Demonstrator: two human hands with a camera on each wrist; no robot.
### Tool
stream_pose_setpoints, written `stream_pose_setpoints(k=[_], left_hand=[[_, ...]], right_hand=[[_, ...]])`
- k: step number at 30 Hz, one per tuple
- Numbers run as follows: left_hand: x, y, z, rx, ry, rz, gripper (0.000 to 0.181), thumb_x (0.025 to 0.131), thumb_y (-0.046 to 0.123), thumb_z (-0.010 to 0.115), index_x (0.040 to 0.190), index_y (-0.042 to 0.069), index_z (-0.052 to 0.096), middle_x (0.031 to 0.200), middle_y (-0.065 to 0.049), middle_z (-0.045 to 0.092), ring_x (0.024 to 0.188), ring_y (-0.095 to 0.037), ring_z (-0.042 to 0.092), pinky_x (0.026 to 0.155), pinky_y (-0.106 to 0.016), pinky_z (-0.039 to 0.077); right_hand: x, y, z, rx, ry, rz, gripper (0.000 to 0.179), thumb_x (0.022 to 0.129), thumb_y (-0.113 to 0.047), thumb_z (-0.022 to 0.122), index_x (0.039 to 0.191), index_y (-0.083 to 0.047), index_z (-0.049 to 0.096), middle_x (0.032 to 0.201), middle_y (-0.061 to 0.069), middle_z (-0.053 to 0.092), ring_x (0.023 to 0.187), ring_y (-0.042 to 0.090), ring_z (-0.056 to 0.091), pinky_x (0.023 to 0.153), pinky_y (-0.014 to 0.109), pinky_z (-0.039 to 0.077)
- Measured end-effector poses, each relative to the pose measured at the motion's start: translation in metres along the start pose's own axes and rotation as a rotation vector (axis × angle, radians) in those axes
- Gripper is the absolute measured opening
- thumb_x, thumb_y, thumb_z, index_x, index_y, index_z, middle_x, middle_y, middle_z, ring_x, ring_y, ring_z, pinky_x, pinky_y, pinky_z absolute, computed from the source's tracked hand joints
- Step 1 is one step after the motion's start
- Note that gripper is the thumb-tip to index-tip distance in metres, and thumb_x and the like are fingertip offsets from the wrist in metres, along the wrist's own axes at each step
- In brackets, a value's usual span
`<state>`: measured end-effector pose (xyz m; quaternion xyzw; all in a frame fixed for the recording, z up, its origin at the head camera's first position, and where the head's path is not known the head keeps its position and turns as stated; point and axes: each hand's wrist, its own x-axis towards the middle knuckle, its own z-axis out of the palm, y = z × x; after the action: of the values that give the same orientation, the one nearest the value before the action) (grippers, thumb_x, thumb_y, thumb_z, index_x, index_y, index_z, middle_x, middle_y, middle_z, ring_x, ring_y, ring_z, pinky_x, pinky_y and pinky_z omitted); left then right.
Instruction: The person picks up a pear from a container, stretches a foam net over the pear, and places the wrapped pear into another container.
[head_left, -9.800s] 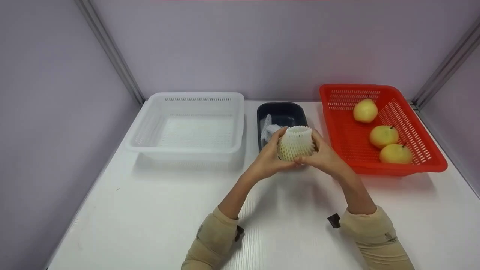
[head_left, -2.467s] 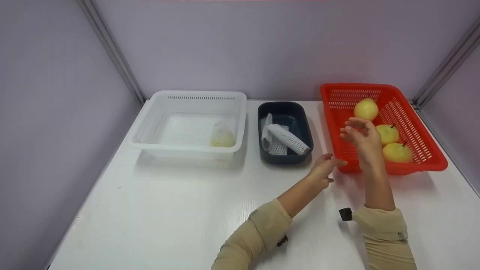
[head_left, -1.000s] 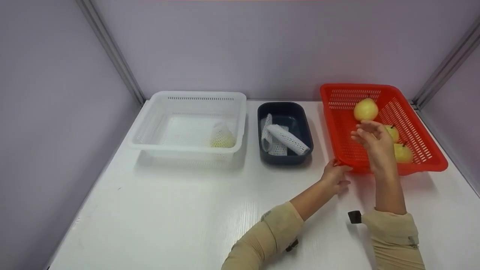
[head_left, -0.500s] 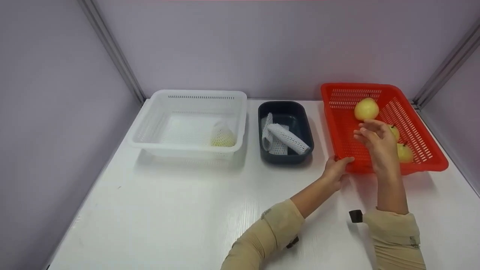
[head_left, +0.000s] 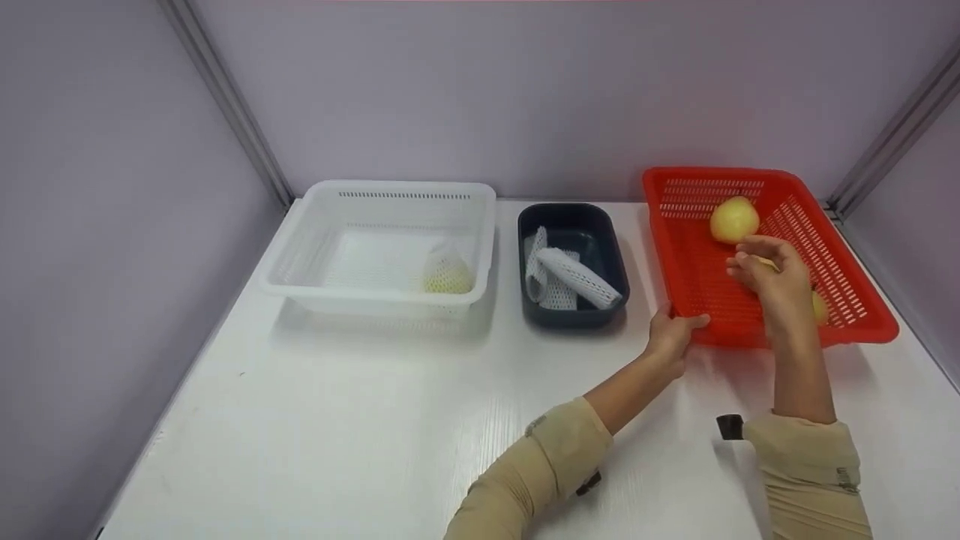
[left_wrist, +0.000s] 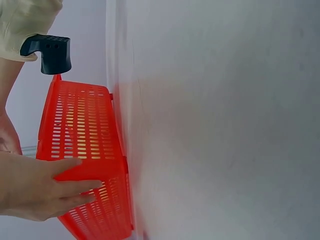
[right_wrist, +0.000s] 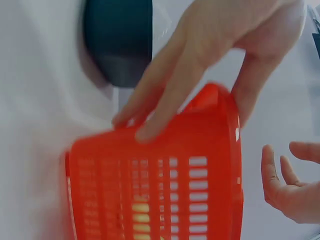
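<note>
In the head view, my left hand [head_left: 670, 341] grips the front left corner of the red basket [head_left: 664, 262], thumb over the rim and fingers outside it. The right wrist view shows the same grip close up. My right hand [head_left: 784, 292] hovers over the basket, fingers loosely bent and holding nothing. A yellow pear [head_left: 734, 220] lies uncovered towards the back. Mostly hidden behind my right hand are a second pear [head_left: 768, 263], glimpsed between thumb and fingers, and a third pear [head_left: 820, 309] near the front.
A white basket [head_left: 360, 292] on the left holds one pear in a foam net [head_left: 448, 274]. Between the baskets stands a dark blue tub [head_left: 574, 319] containing several foam net sleeves [head_left: 579, 277]. Grey panels enclose the white table [head_left: 337, 435].
The netted pear, earlier held by both hands over the tub, now lies in the white basket. My left hand has taken the red basket's corner; my right hand has shifted right over the pears.
</note>
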<state>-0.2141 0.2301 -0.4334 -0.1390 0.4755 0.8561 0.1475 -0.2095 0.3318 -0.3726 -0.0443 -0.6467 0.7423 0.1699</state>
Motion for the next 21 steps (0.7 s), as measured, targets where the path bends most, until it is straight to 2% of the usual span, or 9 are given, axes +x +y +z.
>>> stream_pose_setpoints(k=[2, 4, 7, 9, 11, 15, 21], left_hand=[[0.000, 0.000, 0.001, -0.022, -0.005, 0.000, 0.041, 0.076, -0.014, 0.059, 0.116, -0.003, 0.052, 0.092, -0.007, 0.056, 0.084, -0.022, 0.056, 0.086, -0.039, 0.045], [0.000, 0.001, 0.001, -0.031, -0.009, 0.000, 0.038, 0.077, -0.014, 0.058, 0.113, -0.003, 0.052, 0.090, -0.006, 0.056, 0.081, -0.021, 0.055, 0.084, -0.037, 0.046], [0.000, 0.001, 0.000, -0.040, -0.010, 0.001, 0.035, 0.077, -0.015, 0.058, 0.110, -0.003, 0.053, 0.088, -0.006, 0.054, 0.079, -0.020, 0.054, 0.083, -0.036, 0.047], [0.000, 0.001, 0.000, -0.042, -0.007, 0.004, 0.034, 0.077, -0.015, 0.058, 0.109, -0.003, 0.053, 0.088, -0.007, 0.054, 0.078, -0.020, 0.053, 0.082, -0.035, 0.047], [0.000, 0.000, -0.001, -0.036, -0.004, 0.008, 0.034, 0.077, -0.015, 0.058, 0.108, -0.004, 0.053, 0.088, -0.007, 0.054, 0.078, -0.020, 0.053, 0.081, -0.034, 0.047], [0.000, 0.000, -0.001, -0.013, -0.002, 0.012, 0.032, 0.077, -0.014, 0.059, 0.107, -0.003, 0.053, 0.088, -0.006, 0.054, 0.079, -0.021, 0.053, 0.081, -0.034, 0.047], [0.000, 0.001, 0.000, -0.009, 0.004, 0.010, 0.029, 0.076, -0.015, 0.059, 0.102, -0.002, 0.055, 0.087, -0.007, 0.055, 0.078, -0.021, 0.053, 0.081, -0.035, 0.047]], right_hand=[[0.006, -0.002, -0.010, -0.221, 0.013, 0.025, 0.030, 0.091, -0.016, 0.058, 0.117, -0.005, 0.049, 0.107, 0.005, 0.049, 0.091, 0.012, 0.055, 0.074, 0.017, 0.047], [0.012, -0.004, -0.021, -0.476, 0.010, 0.047, 0.035, 0.092, -0.025, 0.055, 0.121, -0.006, 0.048, 0.114, 0.006, 0.047, 0.100, 0.016, 0.051, 0.076, 0.017, 0.045], [0.023, -0.001, -0.038, -0.816, -0.029, 0.047, 0.047, 0.093, -0.032, 0.049, 0.126, 0.001, 0.043, 0.124, 0.018, 0.042, 0.113, 0.033, 0.041, 0.087, 0.035, 0.041], [0.029, 0.002, -0.049, -0.957, -0.067, 0.049, 0.052, 0.094, -0.031, 0.047, 0.127, 0.008, 0.040, 0.127, 0.030, 0.035, 0.115, 0.046, 0.034, 0.089, 0.051, 0.035], [0.035, 0.006, -0.058, -1.058, -0.103, 0.055, 0.054, 0.093, -0.029, 0.048, 0.126, 0.012, 0.037, 0.124, 0.036, 0.031, 0.112, 0.053, 0.029, 0.088, 0.061, 0.029], [0.041, 0.010, -0.073, -1.212, -0.129, 0.121, 0.058, 0.092, -0.030, 0.050, 0.125, 0.014, 0.033, 0.118, 0.039, 0.026, 0.107, 0.054, 0.024, 0.083, 0.065, 0.029], [0.042, 0.010, -0.086, -1.290, -0.150, 0.227, 0.074, 0.087, -0.031, 0.060, 0.131, 0.016, 0.022, 0.115, 0.039, 0.027, 0.102, 0.054, 0.027, 0.079, 0.064, 0.034]])
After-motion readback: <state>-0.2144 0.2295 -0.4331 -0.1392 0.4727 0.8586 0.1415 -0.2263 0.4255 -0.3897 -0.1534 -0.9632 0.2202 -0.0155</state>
